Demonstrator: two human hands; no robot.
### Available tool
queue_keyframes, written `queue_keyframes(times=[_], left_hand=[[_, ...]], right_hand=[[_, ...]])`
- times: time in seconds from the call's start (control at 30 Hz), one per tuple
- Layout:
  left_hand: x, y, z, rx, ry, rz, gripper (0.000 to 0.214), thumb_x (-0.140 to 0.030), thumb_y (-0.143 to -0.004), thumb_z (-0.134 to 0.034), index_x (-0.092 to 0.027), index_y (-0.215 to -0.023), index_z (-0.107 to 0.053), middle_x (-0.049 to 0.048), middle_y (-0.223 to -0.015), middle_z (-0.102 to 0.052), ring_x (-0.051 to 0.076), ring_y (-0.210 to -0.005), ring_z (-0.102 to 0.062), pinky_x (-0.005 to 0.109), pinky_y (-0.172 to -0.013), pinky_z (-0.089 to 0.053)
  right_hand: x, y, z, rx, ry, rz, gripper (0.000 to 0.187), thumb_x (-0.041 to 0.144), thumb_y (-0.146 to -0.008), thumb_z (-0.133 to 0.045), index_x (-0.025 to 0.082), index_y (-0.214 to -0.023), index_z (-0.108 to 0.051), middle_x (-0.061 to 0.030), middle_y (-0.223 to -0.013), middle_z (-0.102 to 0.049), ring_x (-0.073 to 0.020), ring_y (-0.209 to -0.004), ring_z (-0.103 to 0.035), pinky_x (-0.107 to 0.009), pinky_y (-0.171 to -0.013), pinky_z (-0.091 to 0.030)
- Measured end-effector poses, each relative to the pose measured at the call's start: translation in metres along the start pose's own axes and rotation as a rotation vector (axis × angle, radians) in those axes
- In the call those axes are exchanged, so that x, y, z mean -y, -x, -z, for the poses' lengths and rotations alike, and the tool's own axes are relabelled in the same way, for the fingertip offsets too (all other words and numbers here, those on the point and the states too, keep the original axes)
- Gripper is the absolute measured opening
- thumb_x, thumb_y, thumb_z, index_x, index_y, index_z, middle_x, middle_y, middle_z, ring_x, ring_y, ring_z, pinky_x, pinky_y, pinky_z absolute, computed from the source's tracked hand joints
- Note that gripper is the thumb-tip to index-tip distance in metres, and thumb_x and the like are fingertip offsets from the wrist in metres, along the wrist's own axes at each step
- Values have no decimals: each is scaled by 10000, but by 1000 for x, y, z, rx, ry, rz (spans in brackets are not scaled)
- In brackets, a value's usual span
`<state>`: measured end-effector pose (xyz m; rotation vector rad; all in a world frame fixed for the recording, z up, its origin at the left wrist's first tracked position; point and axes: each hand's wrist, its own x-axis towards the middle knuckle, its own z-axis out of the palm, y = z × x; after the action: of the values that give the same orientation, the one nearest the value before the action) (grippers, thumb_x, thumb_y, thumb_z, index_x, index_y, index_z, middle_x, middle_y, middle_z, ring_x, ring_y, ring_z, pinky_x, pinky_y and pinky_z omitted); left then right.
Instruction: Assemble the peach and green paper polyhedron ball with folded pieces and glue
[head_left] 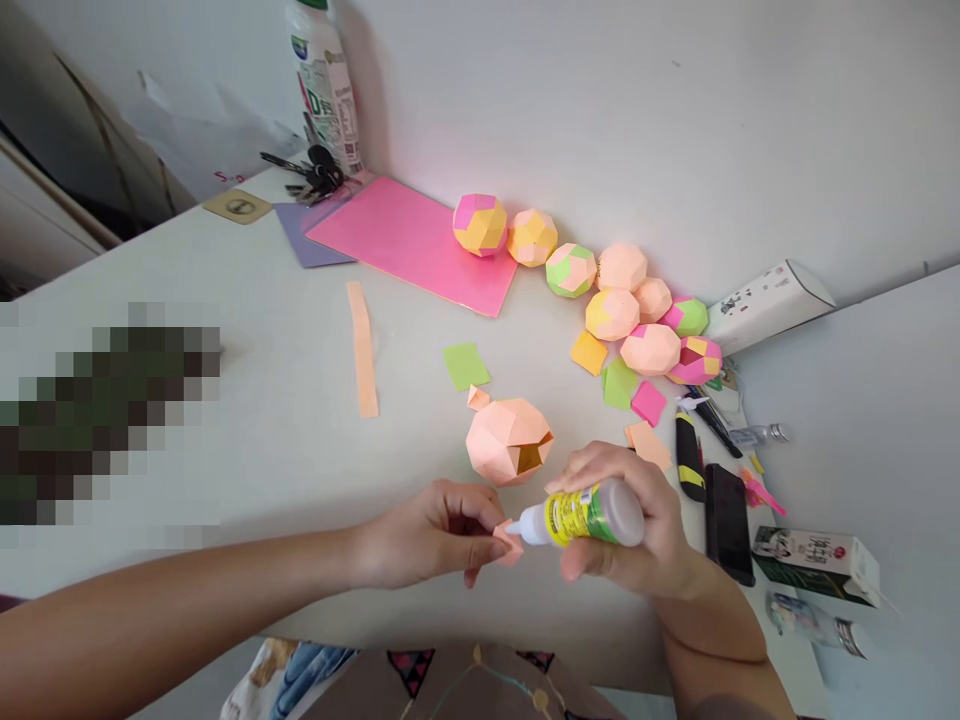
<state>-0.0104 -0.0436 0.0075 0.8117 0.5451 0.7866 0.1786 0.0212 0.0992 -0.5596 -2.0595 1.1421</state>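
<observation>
My left hand (450, 535) pinches a small folded peach paper piece (511, 545) between thumb and fingers. Wrapped round a glue bottle (577, 515) with a yellow and green label, my right hand (630, 510) tilts it sideways, its white nozzle at the paper piece. Whether glue is coming out cannot be made out. Just beyond both hands sits a peach paper ball (499, 440) with an opening in its right side. A tiny folded peach piece (478, 397) lies against its upper left, close to a green paper square (466, 366).
Several finished paper balls (613, 314) line the wall side. A pink sheet (420, 245), keys (319, 175) and a white bottle (326, 90) are at the back left. A peach strip (363, 350) lies left. Rightward are a cutter (688, 455), a phone (727, 525) and a drink carton (814, 565).
</observation>
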Motion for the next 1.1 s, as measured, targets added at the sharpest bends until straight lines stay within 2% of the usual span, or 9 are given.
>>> queue_keyframes(times=[0.57, 1.1], left_hand=[[-2, 1, 1, -25, -69, -9, 164, -313, -816, -705, -170, -877, -758, -4, -792, -579, 74, -624, -533, 214, -568, -506], [-2, 2, 1, -26, -90, -12, 171, -330, -809, -708, -181, -880, -754, -7, -765, -568, 81, -616, -517, 220, -568, -479]], right_hand=[[1, 1, 3, 26, -42, -99, 347, 470, -706, -781, 213, -838, -588, -12, -687, -613, -146, -595, -547, -268, -530, -444], [1, 1, 2, -2, -42, -20, 365, 460, -708, -785, 211, -901, -602, -14, -705, -627, -146, -611, -565, -269, -552, -471]])
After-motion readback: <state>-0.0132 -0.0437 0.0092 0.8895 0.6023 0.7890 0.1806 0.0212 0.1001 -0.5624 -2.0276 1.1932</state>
